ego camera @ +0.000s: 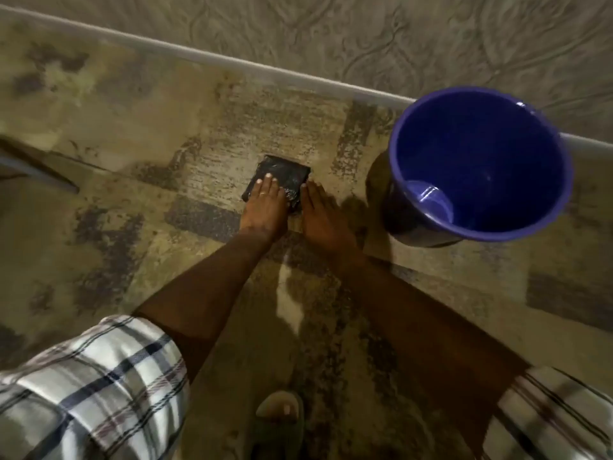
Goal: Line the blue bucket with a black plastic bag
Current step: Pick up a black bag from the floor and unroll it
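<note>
Head-camera view: on a patterned rug, the blue bucket stands empty and upright near a pale border strip, well apart from the folded black plastic bag lying flat on the floor to its left. A person's left hand presses flat on the packet with fingers spread, the right hand rests open at its edge, and neither grips it yet. Slick, tightly folded film could slip when pinched or cling shut, and a hasty shake might tear it or tip the light bucket.
</note>
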`<state>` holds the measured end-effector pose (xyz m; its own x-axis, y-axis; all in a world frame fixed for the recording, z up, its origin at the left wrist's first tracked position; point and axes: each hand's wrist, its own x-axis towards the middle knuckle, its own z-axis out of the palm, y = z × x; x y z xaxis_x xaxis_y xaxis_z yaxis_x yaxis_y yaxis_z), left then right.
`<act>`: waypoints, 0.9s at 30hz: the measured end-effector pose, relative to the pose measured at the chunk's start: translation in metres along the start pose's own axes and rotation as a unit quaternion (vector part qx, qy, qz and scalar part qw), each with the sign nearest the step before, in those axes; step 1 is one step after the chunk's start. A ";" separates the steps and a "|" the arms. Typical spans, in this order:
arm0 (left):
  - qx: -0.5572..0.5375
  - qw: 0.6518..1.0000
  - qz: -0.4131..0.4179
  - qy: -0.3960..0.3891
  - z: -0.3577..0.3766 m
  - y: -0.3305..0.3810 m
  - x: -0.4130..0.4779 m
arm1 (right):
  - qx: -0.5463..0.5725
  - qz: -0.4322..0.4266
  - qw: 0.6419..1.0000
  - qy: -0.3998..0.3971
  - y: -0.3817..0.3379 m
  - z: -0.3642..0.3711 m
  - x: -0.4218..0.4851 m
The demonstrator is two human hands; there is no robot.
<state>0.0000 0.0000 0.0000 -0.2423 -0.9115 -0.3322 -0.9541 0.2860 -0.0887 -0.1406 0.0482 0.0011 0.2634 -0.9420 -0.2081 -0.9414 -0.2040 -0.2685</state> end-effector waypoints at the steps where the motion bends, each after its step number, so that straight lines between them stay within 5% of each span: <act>1: 0.010 1.000 -0.006 -0.007 0.011 -0.001 0.008 | 0.002 0.004 1.000 -0.004 0.001 0.013 0.008; 9: -0.123 0.990 -0.073 0.007 0.102 -0.014 0.083 | -0.050 -0.010 0.998 0.026 0.025 0.095 0.078; 14: -0.138 0.978 -0.082 0.136 0.129 -0.023 0.081 | -0.083 -0.020 0.995 0.056 0.027 0.127 0.101; 18: -0.221 0.947 -0.118 0.202 0.118 -0.035 0.062 | -0.049 -0.020 0.995 0.084 0.022 0.134 0.101; 21: -0.279 0.925 -0.115 0.233 0.095 -0.046 0.054 | -0.019 -0.020 0.983 0.181 0.011 0.118 0.100; 27: -0.355 0.909 -0.009 0.218 0.043 -0.082 0.050 | 0.073 -0.010 0.965 0.251 0.011 0.066 0.096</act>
<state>0.0734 -0.0569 -0.0495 -0.1245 -0.9890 0.0804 -0.7939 0.1479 0.5899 -0.1119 -0.0270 -0.0841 0.1113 -0.9560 0.2713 -0.8875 -0.2184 -0.4057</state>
